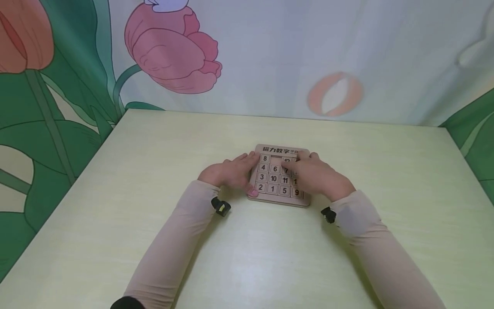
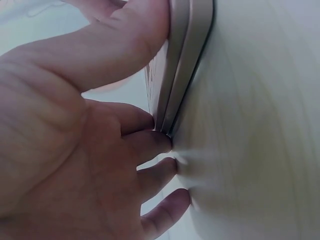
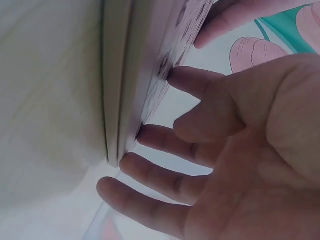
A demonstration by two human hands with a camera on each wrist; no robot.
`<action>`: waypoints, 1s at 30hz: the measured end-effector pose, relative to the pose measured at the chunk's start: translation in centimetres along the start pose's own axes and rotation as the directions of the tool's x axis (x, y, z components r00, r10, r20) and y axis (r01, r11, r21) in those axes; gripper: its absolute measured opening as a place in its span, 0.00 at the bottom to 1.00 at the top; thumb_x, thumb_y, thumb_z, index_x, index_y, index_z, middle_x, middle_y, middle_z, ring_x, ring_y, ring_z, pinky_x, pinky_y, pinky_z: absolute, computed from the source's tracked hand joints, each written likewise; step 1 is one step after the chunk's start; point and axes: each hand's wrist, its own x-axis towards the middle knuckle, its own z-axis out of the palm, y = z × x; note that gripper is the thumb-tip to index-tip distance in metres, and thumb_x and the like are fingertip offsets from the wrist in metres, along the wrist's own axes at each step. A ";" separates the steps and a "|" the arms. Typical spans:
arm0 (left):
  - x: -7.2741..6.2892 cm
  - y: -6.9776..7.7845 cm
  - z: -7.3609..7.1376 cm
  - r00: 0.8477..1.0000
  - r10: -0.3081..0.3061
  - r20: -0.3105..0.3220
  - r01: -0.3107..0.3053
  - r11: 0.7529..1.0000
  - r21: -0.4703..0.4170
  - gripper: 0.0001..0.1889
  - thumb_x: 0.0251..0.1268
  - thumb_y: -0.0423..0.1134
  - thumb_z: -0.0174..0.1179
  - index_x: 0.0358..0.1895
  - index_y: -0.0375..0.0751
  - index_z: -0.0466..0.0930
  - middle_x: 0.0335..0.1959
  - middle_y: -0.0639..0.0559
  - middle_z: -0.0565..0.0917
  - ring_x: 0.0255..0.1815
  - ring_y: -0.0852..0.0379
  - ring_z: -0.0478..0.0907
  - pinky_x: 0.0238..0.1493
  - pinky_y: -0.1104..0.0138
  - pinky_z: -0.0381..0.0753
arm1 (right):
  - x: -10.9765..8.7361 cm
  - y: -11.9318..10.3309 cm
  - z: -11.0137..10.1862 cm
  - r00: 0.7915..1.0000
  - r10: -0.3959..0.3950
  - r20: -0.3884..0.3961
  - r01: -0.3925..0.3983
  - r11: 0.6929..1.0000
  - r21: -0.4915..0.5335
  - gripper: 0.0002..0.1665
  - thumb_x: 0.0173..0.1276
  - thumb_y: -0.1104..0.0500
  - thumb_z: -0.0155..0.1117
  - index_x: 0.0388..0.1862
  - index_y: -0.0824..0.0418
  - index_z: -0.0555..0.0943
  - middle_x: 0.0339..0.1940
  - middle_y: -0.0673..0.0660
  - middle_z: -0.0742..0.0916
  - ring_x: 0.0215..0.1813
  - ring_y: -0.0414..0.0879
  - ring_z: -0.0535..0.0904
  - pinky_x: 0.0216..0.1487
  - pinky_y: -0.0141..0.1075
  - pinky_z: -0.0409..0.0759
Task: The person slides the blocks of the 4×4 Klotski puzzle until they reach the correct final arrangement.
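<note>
A flat wooden number slide puzzle point(image 1: 273, 198) lies on the table, its numbered tiles in rows below printed Chinese characters. Its top row has a gap right of the 8 tile point(image 1: 264, 158). My left hand point(image 1: 238, 172) holds the puzzle's left side, thumb over the lower left corner, other fingers by the upper edge. In the left wrist view those fingertips point(image 2: 162, 142) meet the puzzle's rim and the tabletop. My right hand point(image 1: 318, 175) reaches over the right side, one extended finger touching the tiles near 12 and 7. It hides much of the right column.
The pale table point(image 1: 247, 257) extends around the puzzle on all sides. Behind its far edge hangs a light curtain point(image 1: 278, 56) printed with flowers and leaves. Each sleeve cuff carries a small black wrist device point(image 1: 221, 207). A black round object point(image 1: 127, 303) shows at the bottom left.
</note>
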 end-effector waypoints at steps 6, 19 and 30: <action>0.0 -0.1 0.0 1.000 0.004 -0.001 -0.004 1.000 0.002 0.61 0.59 0.53 0.72 0.83 0.44 0.34 0.83 0.48 0.40 0.82 0.48 0.35 0.76 0.41 0.40 | 0.1 0.4 -0.2 1.000 -0.013 0.008 0.013 1.000 0.017 0.37 0.71 0.71 0.53 0.77 0.51 0.69 0.73 0.71 0.64 0.60 0.63 0.64 0.57 0.56 0.75; -0.1 -0.3 0.0 1.000 0.004 -0.002 -0.004 1.000 -0.020 0.61 0.59 0.53 0.72 0.83 0.45 0.34 0.83 0.48 0.39 0.82 0.49 0.34 0.76 0.42 0.39 | 0.7 0.2 0.3 0.998 -0.038 -0.055 0.033 0.995 -0.093 0.41 0.68 0.71 0.57 0.78 0.48 0.68 0.67 0.69 0.71 0.55 0.63 0.68 0.53 0.57 0.76; -0.1 -0.3 0.0 1.000 0.009 -0.005 -0.009 1.000 -0.025 0.60 0.59 0.53 0.72 0.83 0.45 0.35 0.83 0.48 0.40 0.82 0.49 0.34 0.75 0.41 0.39 | 1.3 -2.5 1.6 0.997 0.000 -0.077 -0.022 0.957 -0.290 0.40 0.76 0.64 0.54 0.82 0.41 0.58 0.57 0.72 0.71 0.54 0.68 0.67 0.43 0.55 0.81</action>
